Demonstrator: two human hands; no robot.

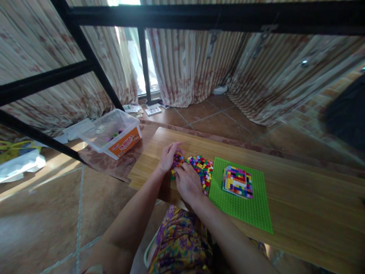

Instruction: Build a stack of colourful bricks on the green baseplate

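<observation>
A heap of small multicoloured building bricks (202, 167) lies on the wooden table. My left hand (167, 157) is at the heap's left edge, its fingers stretched and slightly curved around the bricks, with nothing seen in its grasp. Over the near side of the heap, my right hand (188, 183) has its fingers bent down among the bricks; anything at its fingertips is too small or hidden to name. To the right, a green baseplate (239, 213) carries a low rectangular block built of multicoloured bricks (238, 182).
The wooden table (299, 201) runs off to the right. On the floor at left stands a clear plastic bin (125, 142) with a few coloured pieces inside. A black metal frame (102, 72) crosses in front of patterned curtains (194, 68). Booklets (153, 110) lie near the window.
</observation>
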